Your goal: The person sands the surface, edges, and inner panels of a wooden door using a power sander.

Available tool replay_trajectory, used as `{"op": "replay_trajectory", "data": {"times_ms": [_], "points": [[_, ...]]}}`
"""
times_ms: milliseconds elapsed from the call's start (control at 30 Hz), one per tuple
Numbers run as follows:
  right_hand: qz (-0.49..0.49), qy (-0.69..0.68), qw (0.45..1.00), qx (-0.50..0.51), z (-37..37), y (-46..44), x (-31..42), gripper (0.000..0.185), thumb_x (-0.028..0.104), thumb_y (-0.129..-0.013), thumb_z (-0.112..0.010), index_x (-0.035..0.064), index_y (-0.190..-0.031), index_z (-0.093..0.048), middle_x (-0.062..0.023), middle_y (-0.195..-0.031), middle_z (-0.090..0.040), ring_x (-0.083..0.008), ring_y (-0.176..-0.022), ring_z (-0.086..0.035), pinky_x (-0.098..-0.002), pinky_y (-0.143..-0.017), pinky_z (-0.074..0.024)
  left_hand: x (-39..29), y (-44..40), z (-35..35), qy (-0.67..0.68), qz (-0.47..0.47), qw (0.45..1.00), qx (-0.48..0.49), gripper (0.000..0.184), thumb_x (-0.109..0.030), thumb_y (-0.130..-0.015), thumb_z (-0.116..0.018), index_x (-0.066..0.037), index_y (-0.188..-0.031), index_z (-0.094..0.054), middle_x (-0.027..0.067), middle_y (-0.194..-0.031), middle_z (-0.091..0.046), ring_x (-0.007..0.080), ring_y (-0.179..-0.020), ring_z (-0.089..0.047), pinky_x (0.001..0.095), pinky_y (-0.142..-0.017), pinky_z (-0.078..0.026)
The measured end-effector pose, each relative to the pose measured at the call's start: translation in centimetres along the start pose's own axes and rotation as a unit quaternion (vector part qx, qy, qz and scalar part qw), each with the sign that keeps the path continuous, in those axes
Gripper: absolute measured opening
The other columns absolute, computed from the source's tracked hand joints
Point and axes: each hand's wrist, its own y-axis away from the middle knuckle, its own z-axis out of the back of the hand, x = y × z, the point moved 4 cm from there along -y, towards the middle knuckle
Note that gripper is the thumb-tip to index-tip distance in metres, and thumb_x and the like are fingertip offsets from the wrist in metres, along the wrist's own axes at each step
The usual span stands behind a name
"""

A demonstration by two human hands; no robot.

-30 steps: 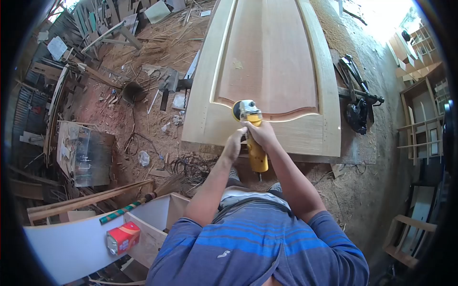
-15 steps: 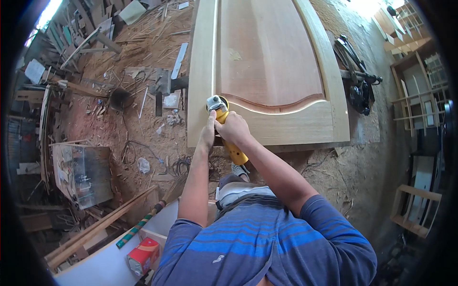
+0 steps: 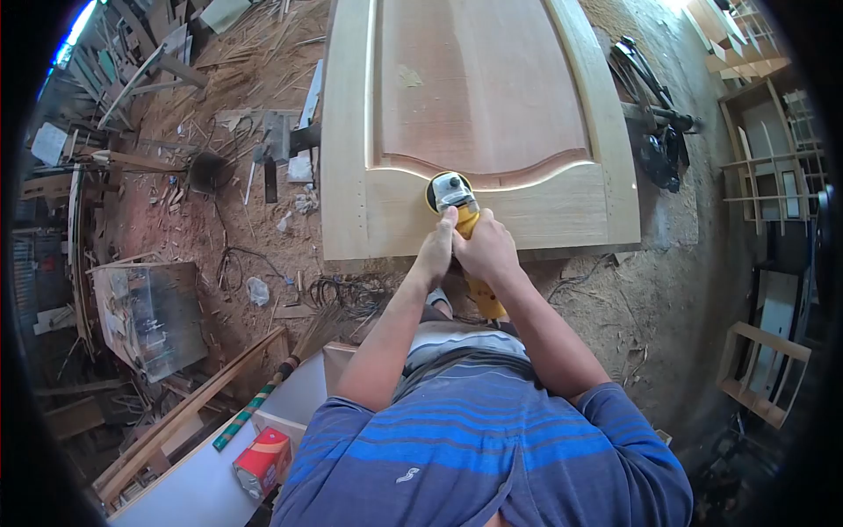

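Note:
Both my hands are closed on a yellow angle grinder point(image 3: 486, 299) with a silver head. My left hand point(image 3: 436, 249) grips it close behind the head, on the left side. Wrapped round the body from the right is my right hand point(image 3: 488, 246). The grinder's round disc lies at the curved lower moulding of a wooden panel door point(image 3: 562, 211), near the left part of the curve. Whether the disc touches the wood I cannot tell. The door lies flat, with a reddish inner panel and a paler frame.
A red tin point(image 3: 263, 461) stands on a white surface point(image 3: 198, 492) at lower left, near a broom point(image 3: 294, 360). Cables point(image 3: 347, 294) lie below the door. A black bag point(image 3: 663, 158) hangs right of it. Wood scraps point(image 3: 263, 44) litter the floor; wooden frames point(image 3: 764, 373) stand at right.
Both hands and the grinder have moved right, from the door's left inner corner along the curved moulding. The view has shifted slightly, so the door sits a little further left and higher.

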Motion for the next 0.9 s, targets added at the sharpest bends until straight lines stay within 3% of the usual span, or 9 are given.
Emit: {"op": "replay_trajectory", "data": {"times_ms": [133, 233, 433, 633, 667, 767, 800, 900], "points": [[-0.020, -0.003, 0.999, -0.026, 2.8, 0.6, -4.7, 0.068, 0.058, -0.096, -0.073, -0.0071, -0.112, -0.060, -0.0330, -0.103, -0.076, -0.0494, -0.104, -0.075, -0.0547, -0.093, -0.0592, 1.1, -0.9, -4.7, -0.092, -0.029, 0.995, 0.027, 0.089, -0.073, -0.110, -0.036, 0.003, -0.150, -0.060, 0.0222, -0.140, -0.068, 0.0250, -0.133, -0.062, 0.0362, -0.114, -0.047], [-0.030, -0.017, 0.999, -0.042, 5.1, 0.9, -7.8, 0.068, 0.058, -0.095, -0.074, -0.0065, -0.112, -0.060, -0.0330, -0.103, -0.076, -0.0485, -0.103, -0.076, -0.0544, -0.092, -0.0597, 1.3, -1.2, -8.9, -0.076, -0.017, 0.995, 0.066, 0.088, -0.072, -0.111, -0.037, 0.003, -0.151, -0.059, 0.0224, -0.142, -0.067, 0.0259, -0.134, -0.062, 0.0363, -0.114, -0.046], [-0.061, -0.034, 0.994, -0.079, 10.2, 0.9, -13.6, 0.069, 0.057, -0.094, -0.075, -0.0069, -0.114, -0.061, -0.0339, -0.106, -0.076, -0.0486, -0.106, -0.075, -0.0541, -0.094, -0.0595, 2.7, -3.7, -16.3, -0.111, -0.034, 0.990, 0.080, 0.092, -0.072, -0.109, -0.042, 0.009, -0.146, -0.061, 0.0243, -0.138, -0.069, 0.0263, -0.129, -0.064, 0.0361, -0.113, -0.047], [-0.074, -0.038, 0.990, -0.111, 15.9, -1.3, -18.5, 0.073, 0.058, -0.094, -0.075, -0.0091, -0.118, -0.062, -0.0351, -0.111, -0.075, -0.0485, -0.111, -0.075, -0.0531, -0.098, -0.0591, 3.4, -8.6, -23.1, -0.135, -0.014, 0.987, 0.086, 0.100, -0.078, -0.103, -0.047, 0.012, -0.141, -0.063, 0.0212, -0.116, -0.073, 0.0240, -0.105, -0.069, 0.0346, -0.091, -0.055], [-0.075, -0.038, 0.990, -0.115, 16.7, -1.9, -19.3, 0.073, 0.058, -0.094, -0.075, -0.0091, -0.118, -0.062, -0.0349, -0.111, -0.075, -0.0484, -0.111, -0.075, -0.0531, -0.098, -0.0591, 3.4, -9.5, -24.2, -0.138, -0.013, 0.987, 0.076, 0.102, -0.081, -0.101, -0.048, 0.013, -0.138, -0.065, 0.0173, -0.105, -0.073, 0.0217, -0.094, -0.068, 0.0348, -0.082, -0.055], [-0.075, -0.041, 0.989, -0.121, 19.2, -3.4, -21.0, 0.072, 0.057, -0.095, -0.074, -0.0094, -0.120, -0.063, -0.0343, -0.115, -0.075, -0.0478, -0.113, -0.075, -0.0523, -0.099, -0.0589, 2.2, -10.7, -27.1, -0.173, 0.019, 0.982, 0.074, 0.102, -0.082, -0.100, -0.048, 0.012, -0.134, -0.067, 0.0170, -0.102, -0.072, 0.0217, -0.090, -0.069, 0.0353, -0.080, -0.055], [-0.076, -0.045, 0.988, -0.124, 19.8, -3.7, -21.5, 0.072, 0.057, -0.095, -0.074, -0.0094, -0.120, -0.063, -0.0341, -0.115, -0.075, -0.0476, -0.113, -0.075, -0.0521, -0.099, -0.0589, 1.7, -10.2, -28.4, -0.130, 0.025, 0.988, 0.085, 0.102, -0.083, -0.099, -0.047, 0.011, -0.130, -0.069, 0.0165, -0.099, -0.072, 0.0235, -0.086, -0.070, 0.0370, -0.073, -0.058], [-0.074, -0.064, 0.985, -0.141, 21.1, -5.4, -23.6, 0.071, 0.056, -0.095, -0.073, -0.0099, -0.122, -0.065, -0.0335, -0.116, -0.076, -0.0455, -0.113, -0.076, -0.0507, -0.098, -0.0597, 1.1, -11.8, -30.5, -0.168, 0.036, 0.975, 0.140, 0.099, -0.085, -0.100, -0.040, 0.002, -0.140, -0.066, 0.0236, -0.119, -0.073, 0.0371, -0.100, -0.075, 0.0496, -0.078, -0.066]]}}
